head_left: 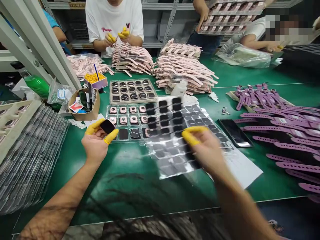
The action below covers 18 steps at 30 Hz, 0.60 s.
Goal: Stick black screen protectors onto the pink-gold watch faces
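My left hand (96,143), with yellow finger cots, holds a small black square watch body (107,126) between thumb and forefinger above the green table. My right hand (205,146), also in yellow finger cots, rests on a clear plastic sheet (172,133) covered with black square screen films and pinches at it. In front of both hands a clear tray (126,121) holds pink watch bodies and a few black ones. A second tray (132,90) of dark watch bodies lies behind it.
Piles of pink straps (185,71) lie at the far middle, purple straps (280,120) on the right, a black phone (235,132) beside them. Stacked clear trays (27,156) fill the left. A cardboard box (83,105) stands far left. Other people work across the table.
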Each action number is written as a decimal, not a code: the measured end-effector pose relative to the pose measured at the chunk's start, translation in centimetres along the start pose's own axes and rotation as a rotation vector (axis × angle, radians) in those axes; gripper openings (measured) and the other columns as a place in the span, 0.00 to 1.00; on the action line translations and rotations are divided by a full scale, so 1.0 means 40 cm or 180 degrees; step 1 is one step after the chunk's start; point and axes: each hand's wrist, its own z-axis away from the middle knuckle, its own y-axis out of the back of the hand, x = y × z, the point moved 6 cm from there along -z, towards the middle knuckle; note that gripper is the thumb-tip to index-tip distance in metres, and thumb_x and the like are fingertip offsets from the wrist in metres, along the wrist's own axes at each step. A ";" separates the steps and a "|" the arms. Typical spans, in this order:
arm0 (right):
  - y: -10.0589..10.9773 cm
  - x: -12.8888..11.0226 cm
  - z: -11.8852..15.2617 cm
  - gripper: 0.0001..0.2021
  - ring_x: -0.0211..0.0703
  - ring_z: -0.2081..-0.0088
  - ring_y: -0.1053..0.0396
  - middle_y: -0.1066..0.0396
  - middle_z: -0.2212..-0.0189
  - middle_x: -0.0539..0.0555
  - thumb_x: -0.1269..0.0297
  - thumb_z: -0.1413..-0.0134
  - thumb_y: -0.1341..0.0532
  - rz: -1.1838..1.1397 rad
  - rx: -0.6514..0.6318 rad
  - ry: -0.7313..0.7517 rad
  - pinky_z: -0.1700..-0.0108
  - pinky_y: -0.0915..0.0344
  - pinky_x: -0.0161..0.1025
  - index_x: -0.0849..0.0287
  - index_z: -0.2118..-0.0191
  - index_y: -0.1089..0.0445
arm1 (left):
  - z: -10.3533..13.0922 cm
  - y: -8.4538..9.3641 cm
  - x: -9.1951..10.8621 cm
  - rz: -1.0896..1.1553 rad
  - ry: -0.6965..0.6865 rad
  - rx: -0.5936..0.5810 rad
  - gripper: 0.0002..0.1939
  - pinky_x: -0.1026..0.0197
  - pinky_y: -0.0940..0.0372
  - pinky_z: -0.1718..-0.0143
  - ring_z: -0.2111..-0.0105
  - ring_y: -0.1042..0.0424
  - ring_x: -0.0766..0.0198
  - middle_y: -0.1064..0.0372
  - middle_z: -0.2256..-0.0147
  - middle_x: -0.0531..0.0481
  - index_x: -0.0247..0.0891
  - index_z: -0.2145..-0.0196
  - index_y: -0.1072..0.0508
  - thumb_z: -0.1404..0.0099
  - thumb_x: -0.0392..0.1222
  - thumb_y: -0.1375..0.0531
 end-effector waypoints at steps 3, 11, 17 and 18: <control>-0.198 -0.105 0.180 0.13 0.48 0.75 0.25 0.19 0.66 0.49 0.48 0.35 0.43 0.0131 -0.0927 0.0262 0.70 0.26 0.50 0.43 0.54 0.26 | 0.046 0.007 0.054 -0.0204 -0.0448 0.0306 0.36 0.51 0.20 0.53 0.58 0.18 0.55 0.21 0.56 0.47 0.38 0.53 0.22 0.60 0.49 0.19; -0.204 -0.124 0.278 0.15 0.65 0.47 0.25 0.19 0.53 0.58 0.53 0.34 0.41 0.0185 -0.1396 0.0946 0.46 0.26 0.66 0.42 0.46 0.23 | 0.197 -0.152 -0.114 0.0164 0.1563 -0.1962 0.36 0.59 0.24 0.65 0.70 0.22 0.64 0.21 0.65 0.49 0.33 0.50 0.21 0.58 0.40 0.18; -0.175 -0.054 0.361 0.33 0.68 0.39 0.27 0.18 0.49 0.46 0.50 0.46 0.27 -0.0040 -0.2084 0.1063 0.43 0.29 0.74 0.12 0.38 0.35 | 0.189 -0.140 -0.124 0.0118 0.1646 -0.1880 0.34 0.60 0.25 0.65 0.70 0.23 0.65 0.21 0.65 0.50 0.37 0.49 0.21 0.56 0.33 0.21; -0.178 -0.053 0.359 0.32 0.68 0.41 0.26 0.18 0.51 0.47 0.51 0.47 0.27 -0.0049 -0.2047 0.0981 0.45 0.28 0.74 0.13 0.39 0.33 | 0.190 -0.139 -0.122 0.0123 0.1641 -0.1895 0.35 0.60 0.25 0.65 0.70 0.23 0.64 0.21 0.65 0.50 0.37 0.49 0.21 0.56 0.34 0.20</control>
